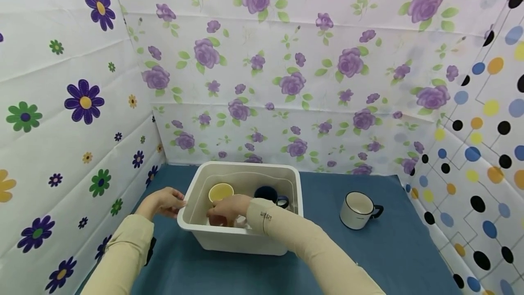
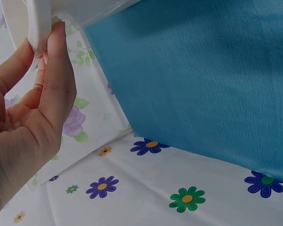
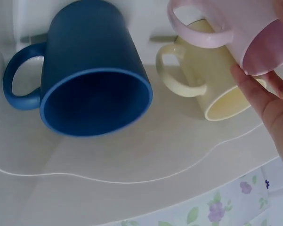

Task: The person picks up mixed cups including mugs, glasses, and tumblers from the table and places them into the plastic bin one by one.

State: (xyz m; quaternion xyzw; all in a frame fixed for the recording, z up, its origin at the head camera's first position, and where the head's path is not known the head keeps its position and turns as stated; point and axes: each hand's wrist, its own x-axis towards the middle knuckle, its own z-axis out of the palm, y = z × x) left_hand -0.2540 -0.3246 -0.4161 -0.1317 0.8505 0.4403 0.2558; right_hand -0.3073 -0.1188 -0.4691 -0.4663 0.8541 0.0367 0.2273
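A white plastic bin (image 1: 241, 242) stands on the blue cloth. My left hand (image 1: 163, 202) pinches its left rim between thumb and fingers; the left wrist view shows the hand (image 2: 35, 94) gripping the rim (image 2: 39, 23). Inside the bin, my right hand (image 1: 231, 207) holds a pink mug, which looks reddish (image 1: 218, 220) in the head view. In the right wrist view the fingers (image 3: 260, 92) are at the rim of the pink mug (image 3: 221, 16). Beside it are a yellow mug (image 3: 202, 66) and a dark blue mug (image 3: 87, 42), both in the bin.
A white enamel mug (image 1: 355, 213) with a black rim and handle stands on the blue cloth (image 1: 327, 258), right of the bin. Patterned sheets hang at the back (image 1: 270, 58), left and right. A dark object shows beside my left sleeve.
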